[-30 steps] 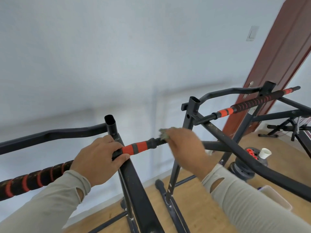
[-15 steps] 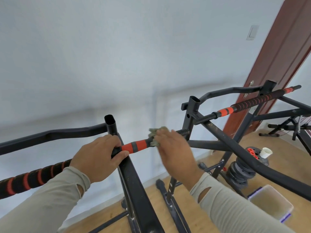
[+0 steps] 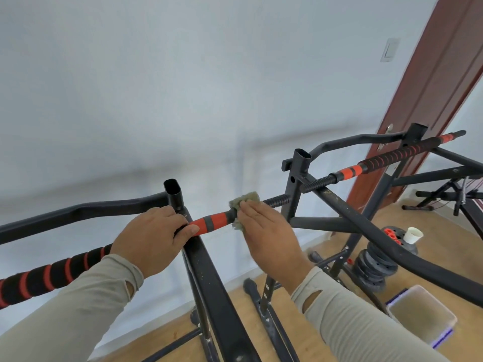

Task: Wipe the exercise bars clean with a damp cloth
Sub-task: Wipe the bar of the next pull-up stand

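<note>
Left hand (image 3: 151,237): fingers curled round the bar (image 3: 213,221) beside the frame post (image 3: 174,194), thumb on the orange grip. Right hand (image 3: 266,232): fingers straight, together, pressing the cloth (image 3: 241,202) onto the bar's threaded section.

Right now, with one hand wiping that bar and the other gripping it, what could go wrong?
The cloth sits under the flat right hand, not visibly gripped, so it could slip off the bar and drop. The wiping runs toward the upright post, so knuckles might knock it. The left hand covers part of the orange grip, so that patch may stay unwiped.
</note>
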A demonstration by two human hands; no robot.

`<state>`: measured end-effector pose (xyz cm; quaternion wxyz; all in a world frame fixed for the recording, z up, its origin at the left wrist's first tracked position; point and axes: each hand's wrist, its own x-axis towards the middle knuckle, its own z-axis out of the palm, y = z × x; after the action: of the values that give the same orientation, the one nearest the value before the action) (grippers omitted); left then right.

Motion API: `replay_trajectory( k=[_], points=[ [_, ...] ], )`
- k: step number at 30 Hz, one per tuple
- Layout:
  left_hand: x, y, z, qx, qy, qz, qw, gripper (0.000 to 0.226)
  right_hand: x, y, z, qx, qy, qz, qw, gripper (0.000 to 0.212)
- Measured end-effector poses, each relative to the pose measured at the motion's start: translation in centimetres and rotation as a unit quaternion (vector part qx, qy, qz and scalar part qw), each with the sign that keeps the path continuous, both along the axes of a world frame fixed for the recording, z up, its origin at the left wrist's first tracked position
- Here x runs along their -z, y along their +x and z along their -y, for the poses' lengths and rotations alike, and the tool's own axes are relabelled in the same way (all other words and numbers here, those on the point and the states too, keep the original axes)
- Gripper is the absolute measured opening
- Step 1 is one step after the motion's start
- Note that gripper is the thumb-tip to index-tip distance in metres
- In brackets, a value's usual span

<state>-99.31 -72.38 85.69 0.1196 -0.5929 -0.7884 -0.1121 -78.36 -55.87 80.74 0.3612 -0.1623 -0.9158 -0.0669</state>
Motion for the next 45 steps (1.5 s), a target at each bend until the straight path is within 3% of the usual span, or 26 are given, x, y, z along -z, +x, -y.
replay_trajectory(
  k=[3,5,9,13,17,18,21,23,26,30,33,37,42,45],
  points=[
    [0.1,-0.1,-0.1,0.002,-0.004,-0.001,1.0,0.064,-0.3,2.3,-3.2,0.002,0.017,-0.007,1.0,0.034],
    [0.1,-0.1,-0.1,0.001,0.0,-0.002,1.0,0.068,-1.3,4.2,-5.7,0.072,0.005,0.03,0.997,0.04],
    [-0.1,-0.1,-0.2,-0.005,-0.009,-0.011,1.0,0.073,-2.2,4.2,-5.5,0.152,-0.037,0.016,0.988,0.03],
    [-0.1,0.0,-0.1,-0.005,-0.019,-0.004,1.0,0.067,-2.7,0.1,0.0,0.037,-0.045,-0.013,0.998,0.01],
    [-0.3,0.5,0.3,-0.005,-0.023,0.005,1.0,0.054,-4.7,-0.4,-0.2,0.027,-0.069,0.076,0.994,0.019],
    [-0.3,0.6,0.4,-0.006,-0.022,0.003,1.0,0.052,-5.4,0.2,-1.3,0.06,-0.088,0.101,0.989,0.016],
    [-0.3,1.0,0.7,-0.011,-0.005,0.0,1.0,0.05,-7.5,1.9,-4.7,0.164,-0.145,0.185,0.958,0.035],
    [-0.2,1.1,0.8,-0.017,0.003,-0.003,1.0,0.052,-8.4,1.3,-4.7,0.184,-0.15,0.216,0.947,0.033],
    [-0.3,1.4,1.1,-0.023,0.009,0.002,1.0,0.051,-8.3,-1.5,-1.3,0.091,-0.277,0.187,0.938,0.029],
    [-0.5,2.0,1.4,-0.033,-0.005,0.013,0.999,0.046,-8.4,-3.1,-0.8,0.024,-0.338,0.223,0.914,0.025],
    [-0.5,2.4,1.6,-0.032,-0.009,0.026,0.999,0.045,-10.7,-2.2,-4.6,0.111,-0.293,0.394,0.864,0.027],
    [-0.2,2.6,1.8,-0.037,-0.002,0.022,0.999,0.049,-13.1,-1.7,-7.5,0.224,-0.234,0.468,0.822,0.025],
    [0.0,2.2,1.4,-0.028,0.012,0.022,0.999,0.049,-12.7,-4.8,-3.2,0.045,-0.34,0.46,0.819,0.035],
    [0.3,2.1,1.3,-0.026,0.02,0.02,0.999,0.048,-11.4,-4.9,-3.9,0.025,-0.282,0.481,0.83,0.032]
  ],
)
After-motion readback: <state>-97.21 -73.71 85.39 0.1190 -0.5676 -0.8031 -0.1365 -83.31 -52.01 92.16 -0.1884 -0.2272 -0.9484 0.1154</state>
